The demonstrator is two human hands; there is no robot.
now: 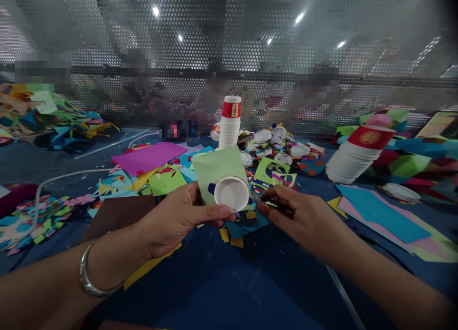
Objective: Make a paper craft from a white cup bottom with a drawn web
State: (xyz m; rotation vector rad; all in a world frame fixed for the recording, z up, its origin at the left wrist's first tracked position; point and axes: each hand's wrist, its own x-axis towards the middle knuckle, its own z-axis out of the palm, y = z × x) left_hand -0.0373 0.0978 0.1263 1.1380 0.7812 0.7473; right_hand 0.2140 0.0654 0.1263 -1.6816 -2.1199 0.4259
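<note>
My left hand point(193, 208) is closed on a short white paper cup point(232, 195), its open mouth facing me, together with a sheet of light green paper point(218, 165) behind it. A dark blue tab point(212, 188) sticks out at the cup's left side. Just right of the cup, my right hand point(295, 210) is closed on what look like scissors point(256, 197). Their greyish tip lies close to the paper's edge, and the fingers hide most of the handles. Beneath both hands lie paper scraps point(238, 241).
A tall stack of paper cups point(229, 129) stands behind, and another stack point(358, 153) leans at the right. Cut cup bottoms point(263, 136) are heaped between them. Coloured sheets point(390, 220) lie right, a purple sheet point(150, 157) left. A white cable point(71, 172) crosses the left side.
</note>
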